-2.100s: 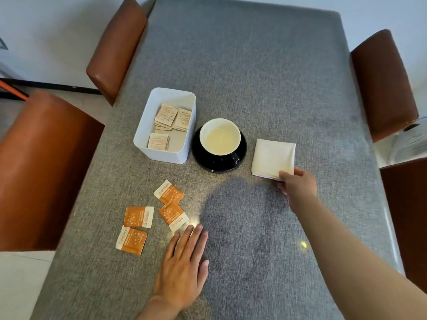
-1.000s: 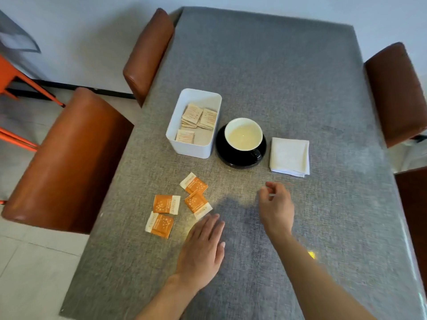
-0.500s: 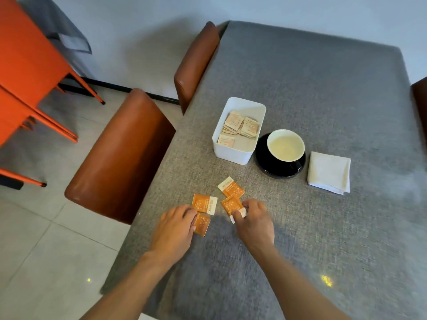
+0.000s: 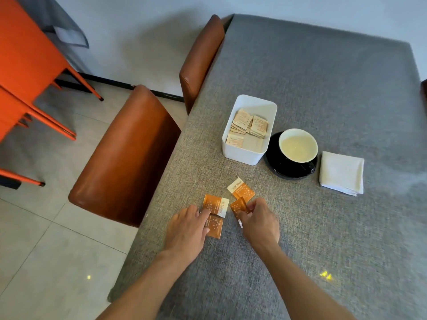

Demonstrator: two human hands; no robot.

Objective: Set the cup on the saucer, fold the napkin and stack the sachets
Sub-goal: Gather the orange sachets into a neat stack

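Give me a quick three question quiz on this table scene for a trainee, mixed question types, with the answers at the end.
1. True or false: the cup stands on the saucer.
2. How many orange sachets lie loose on the table? A two, B four, C six.
3. Fill in: the right hand pinches an orange ____.

Key: 1 true. 2 B. 3 sachet, tilted up off the cloth, while the left hand touches another.

White cup (image 4: 298, 145) on black saucer (image 4: 280, 170), folded napkin (image 4: 341, 172) beside, orange sachets (image 4: 241, 190) scattered.
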